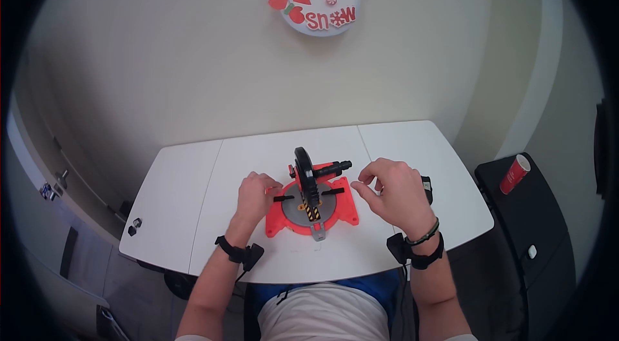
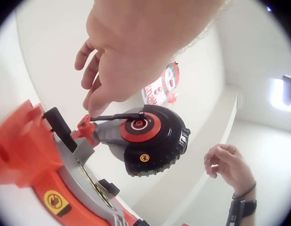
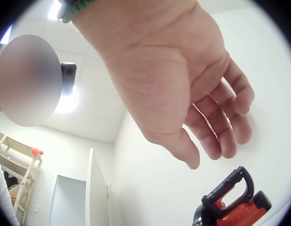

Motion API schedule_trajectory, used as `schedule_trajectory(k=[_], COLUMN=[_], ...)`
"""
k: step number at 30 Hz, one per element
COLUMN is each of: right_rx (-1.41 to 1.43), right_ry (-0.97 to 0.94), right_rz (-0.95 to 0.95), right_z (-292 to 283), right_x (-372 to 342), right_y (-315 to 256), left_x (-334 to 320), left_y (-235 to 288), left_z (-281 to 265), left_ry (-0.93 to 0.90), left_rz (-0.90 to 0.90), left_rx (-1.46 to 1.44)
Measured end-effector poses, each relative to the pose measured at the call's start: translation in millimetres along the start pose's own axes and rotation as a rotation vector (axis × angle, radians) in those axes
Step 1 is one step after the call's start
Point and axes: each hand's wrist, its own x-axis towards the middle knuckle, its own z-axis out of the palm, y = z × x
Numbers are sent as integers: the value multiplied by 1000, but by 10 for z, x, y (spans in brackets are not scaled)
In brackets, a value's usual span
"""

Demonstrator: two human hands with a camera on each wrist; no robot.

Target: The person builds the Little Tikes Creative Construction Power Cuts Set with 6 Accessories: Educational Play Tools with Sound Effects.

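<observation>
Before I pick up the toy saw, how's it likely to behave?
The toy saw looks like moulded plastic, so probably stiff and light. Its broad red base should resist tipping, though the raised black blade guard could swing if pushed.

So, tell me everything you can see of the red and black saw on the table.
The saw looks like a plastic toy: red base, round grey turntable, toothed grey blade, ribbed black guard, looped black handle, a black-and-yellow striped strip and yellow stickers. It stands upright on the white table. The right hand is apart from it; the left hand is close to its side, though whether a fingertip touches it is unclear.
</observation>
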Motion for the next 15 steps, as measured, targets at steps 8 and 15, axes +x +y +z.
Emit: schedule_trajectory(k=[8, 15], right_rx=[-9, 1], right_ry=[29, 39], right_rz=[-25, -26], right_z=[15, 38], right_x=[7, -15], right_y=[16, 40], left_x=[-33, -82], left_y=[-162, -278], left_z=[12, 65], left_ry=[-159, -257], left_rz=[-96, -275], left_rx=[158, 39])
